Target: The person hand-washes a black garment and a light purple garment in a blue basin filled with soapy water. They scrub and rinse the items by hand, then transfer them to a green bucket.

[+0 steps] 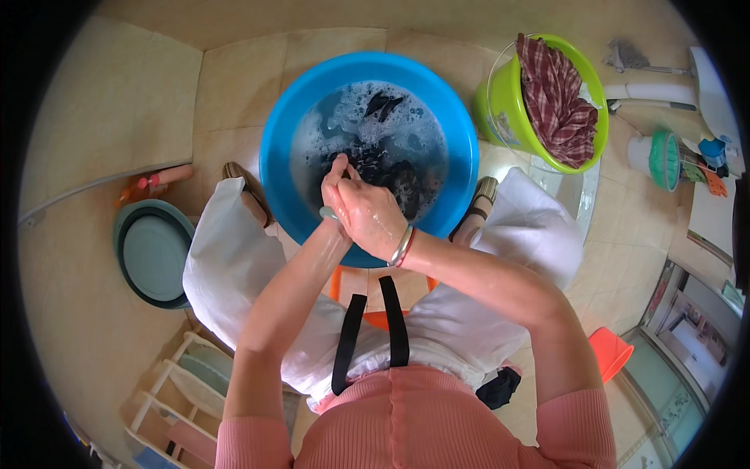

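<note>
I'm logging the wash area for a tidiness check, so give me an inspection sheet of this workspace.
Surface: beige tiled floor, wet-looking near the green bucket.
Job's things: blue basin of sudsy water; dark garment partly submerged.
Clutter: green bucket holding plaid cloth; teal basin on the floor; orange scoop; white rack.
Grippers: left hand and right hand pressed together over the garment, both closed on it.
Cables: nothing seen.
Surroundings: white fixture and small bottles at right; glass door lower right.
</note>
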The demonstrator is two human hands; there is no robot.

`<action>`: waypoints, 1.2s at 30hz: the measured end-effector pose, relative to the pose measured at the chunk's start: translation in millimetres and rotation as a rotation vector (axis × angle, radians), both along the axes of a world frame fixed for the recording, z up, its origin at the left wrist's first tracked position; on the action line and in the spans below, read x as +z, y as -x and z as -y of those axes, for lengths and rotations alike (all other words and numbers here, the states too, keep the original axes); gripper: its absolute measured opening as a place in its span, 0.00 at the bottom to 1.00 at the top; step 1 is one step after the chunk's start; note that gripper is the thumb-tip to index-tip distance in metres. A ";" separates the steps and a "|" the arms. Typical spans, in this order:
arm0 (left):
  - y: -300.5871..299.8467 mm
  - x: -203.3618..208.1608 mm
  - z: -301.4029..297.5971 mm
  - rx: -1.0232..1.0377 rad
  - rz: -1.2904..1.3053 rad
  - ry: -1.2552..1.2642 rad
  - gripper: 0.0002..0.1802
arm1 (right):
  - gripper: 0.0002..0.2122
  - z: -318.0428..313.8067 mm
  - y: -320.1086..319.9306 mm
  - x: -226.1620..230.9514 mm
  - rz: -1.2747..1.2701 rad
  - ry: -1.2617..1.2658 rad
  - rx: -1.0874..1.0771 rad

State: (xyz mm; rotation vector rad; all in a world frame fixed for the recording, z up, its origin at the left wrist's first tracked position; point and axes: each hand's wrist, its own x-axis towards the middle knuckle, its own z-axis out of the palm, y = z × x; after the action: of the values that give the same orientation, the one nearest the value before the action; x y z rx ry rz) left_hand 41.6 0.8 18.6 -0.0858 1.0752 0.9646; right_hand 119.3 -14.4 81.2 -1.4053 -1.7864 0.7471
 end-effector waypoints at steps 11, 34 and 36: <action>15.5 21.7 -16.2 -0.038 0.233 0.162 0.31 | 0.09 -65.0 -78.6 -39.8 0.035 0.081 -0.214; 22.4 31.9 -18.8 0.054 0.163 0.080 0.30 | 0.22 -2.3 -70.8 -71.4 0.378 0.950 0.356; 22.8 29.1 -20.7 0.056 0.183 0.061 0.29 | 0.17 8.0 -72.8 -88.8 0.143 0.861 0.140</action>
State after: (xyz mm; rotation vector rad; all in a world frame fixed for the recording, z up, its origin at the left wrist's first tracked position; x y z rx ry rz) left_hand 18.8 21.5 47.7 -0.2503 0.9374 0.9552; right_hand 192.1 -22.4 -7.6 -1.9045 -1.7499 1.6571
